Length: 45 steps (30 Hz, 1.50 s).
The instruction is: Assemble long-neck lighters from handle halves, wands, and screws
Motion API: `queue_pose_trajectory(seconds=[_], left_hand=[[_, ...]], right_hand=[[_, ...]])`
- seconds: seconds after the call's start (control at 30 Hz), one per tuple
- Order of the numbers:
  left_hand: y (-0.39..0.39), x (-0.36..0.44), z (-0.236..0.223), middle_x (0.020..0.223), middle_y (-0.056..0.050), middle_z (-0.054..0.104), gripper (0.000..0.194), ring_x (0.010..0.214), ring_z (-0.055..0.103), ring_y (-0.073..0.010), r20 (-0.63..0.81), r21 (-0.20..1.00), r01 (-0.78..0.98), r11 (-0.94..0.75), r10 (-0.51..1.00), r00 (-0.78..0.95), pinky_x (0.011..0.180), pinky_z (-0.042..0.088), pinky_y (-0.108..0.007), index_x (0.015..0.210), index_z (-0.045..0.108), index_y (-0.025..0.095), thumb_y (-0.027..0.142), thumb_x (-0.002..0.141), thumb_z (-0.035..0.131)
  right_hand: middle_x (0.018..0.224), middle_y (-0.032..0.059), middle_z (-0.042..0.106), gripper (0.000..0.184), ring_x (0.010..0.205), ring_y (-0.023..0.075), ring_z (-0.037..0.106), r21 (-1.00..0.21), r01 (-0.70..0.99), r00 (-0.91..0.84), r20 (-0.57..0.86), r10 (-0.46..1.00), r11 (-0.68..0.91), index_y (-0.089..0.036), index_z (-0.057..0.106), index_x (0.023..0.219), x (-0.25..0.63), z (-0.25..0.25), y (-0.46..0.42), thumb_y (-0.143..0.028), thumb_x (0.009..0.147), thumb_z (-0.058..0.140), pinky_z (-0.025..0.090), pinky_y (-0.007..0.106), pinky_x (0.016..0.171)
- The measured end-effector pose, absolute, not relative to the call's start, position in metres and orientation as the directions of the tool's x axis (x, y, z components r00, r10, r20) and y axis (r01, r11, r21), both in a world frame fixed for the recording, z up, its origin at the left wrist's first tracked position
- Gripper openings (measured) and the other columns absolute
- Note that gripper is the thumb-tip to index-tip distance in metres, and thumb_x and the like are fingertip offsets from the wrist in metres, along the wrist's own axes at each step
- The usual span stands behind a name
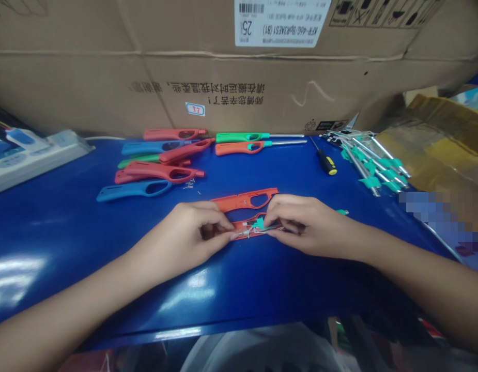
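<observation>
My left hand (200, 232) is closed, thumb and fingers pinching the left end of an orange lighter half-shell (240, 227) and the parts lying in it. On the right, my right hand (304, 222) is also closed, pinching the lighter's inner assembly at its green trigger (259, 223). Thin white wires and a small metal piece show between both hands. Just beyond them lies another orange half-shell (239, 202), inner side up. A green-tipped end (342, 212) of something shows past my right hand, the rest hidden behind it.
Several red, blue and green lighter handles (165, 172) lie back left, with tiny screws (189, 184) nearby. Two lighters with metal rods (242, 148) lie along a cardboard box (107, 93). To the right are a screwdriver (326, 161) and several rod assemblies (374, 163). A power strip (37, 157) sits left.
</observation>
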<state>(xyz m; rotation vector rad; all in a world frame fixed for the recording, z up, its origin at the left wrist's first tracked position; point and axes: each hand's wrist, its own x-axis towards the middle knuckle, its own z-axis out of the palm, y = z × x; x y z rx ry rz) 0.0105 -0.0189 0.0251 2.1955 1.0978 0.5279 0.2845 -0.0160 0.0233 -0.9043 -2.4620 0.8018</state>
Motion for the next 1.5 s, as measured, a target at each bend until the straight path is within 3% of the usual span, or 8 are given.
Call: queue_pose_trajectory(seconds=[0.23, 0.57, 0.83, 1.1, 1.3, 1.5], left_hand=[[-0.019, 0.012, 0.026, 0.082, -0.002, 0.073, 0.015, 0.062, 0.063, -0.0105, 0.085, 0.671, 0.573, -0.471, 0.816, 0.572, 0.056, 0.048, -0.021, 0.089, 0.081, 0.022, 0.033, 0.091, 0.072], [-0.023, 0.007, 0.025, 0.089, -0.002, 0.070, 0.013, 0.071, 0.063, -0.0118, 0.123, 0.583, 0.583, -0.566, 0.771, 0.625, 0.063, 0.050, -0.024, 0.097, 0.078, 0.023, 0.029, 0.095, 0.066], [-0.024, 0.012, 0.028, 0.111, -0.008, 0.068, 0.015, 0.103, 0.061, -0.0229, 0.283, 0.433, 0.551, -0.713, 0.688, 0.668, 0.092, 0.053, -0.037, 0.106, 0.073, 0.019, 0.027, 0.096, 0.065], [-0.028, 0.018, 0.020, 0.140, -0.008, 0.059, 0.035, 0.129, 0.054, -0.0254, 0.170, 0.343, 0.470, -0.814, 0.545, 0.821, 0.109, 0.044, -0.044, 0.139, 0.059, 0.026, 0.027, 0.104, 0.052], [-0.026, 0.017, 0.012, 0.140, -0.007, 0.059, 0.037, 0.129, 0.055, -0.0248, 0.166, 0.334, 0.467, -0.819, 0.538, 0.826, 0.108, 0.045, -0.044, 0.141, 0.058, 0.028, 0.025, 0.106, 0.047], [-0.025, 0.014, 0.010, 0.141, -0.006, 0.060, 0.040, 0.129, 0.055, -0.0238, 0.179, 0.336, 0.456, -0.824, 0.531, 0.828, 0.108, 0.046, -0.043, 0.143, 0.056, 0.029, 0.021, 0.105, 0.047]], right_hand=[[0.084, -0.0003, 0.059, 0.004, 0.066, 0.0090, 0.048, -0.624, 0.474, -0.709, 0.149, 0.689, 0.622, -0.017, 0.066, 0.094, 0.284, 0.024, -0.018, -0.014, 0.094, 0.064, 0.040, 0.023, 0.062], [0.093, 0.0028, 0.066, 0.009, 0.065, 0.0095, 0.049, -0.614, 0.461, -0.724, 0.158, 0.671, 0.641, -0.018, 0.068, 0.093, 0.287, 0.027, -0.014, -0.014, 0.095, 0.061, 0.040, 0.024, 0.063], [0.089, 0.0014, 0.065, 0.010, 0.067, 0.0101, 0.050, -0.607, 0.456, -0.735, 0.155, 0.660, 0.651, -0.018, 0.068, 0.094, 0.286, 0.026, -0.015, -0.013, 0.096, 0.060, 0.039, 0.024, 0.064], [0.084, 0.0003, 0.062, 0.008, 0.065, 0.0099, 0.048, -0.603, 0.479, -0.714, 0.155, 0.683, 0.637, -0.018, 0.066, 0.096, 0.285, 0.025, -0.015, -0.013, 0.094, 0.060, 0.039, 0.024, 0.062], [0.089, 0.0004, 0.062, 0.008, 0.067, 0.0088, 0.047, -0.595, 0.486, -0.702, 0.169, 0.691, 0.640, -0.017, 0.066, 0.097, 0.292, 0.032, -0.014, -0.013, 0.095, 0.059, 0.038, 0.023, 0.063], [0.091, -0.0001, 0.061, 0.008, 0.073, 0.0094, 0.051, -0.587, 0.516, -0.739, 0.064, 0.671, 0.624, -0.018, 0.065, 0.092, 0.297, 0.038, -0.013, -0.011, 0.092, 0.062, 0.038, 0.022, 0.065]])
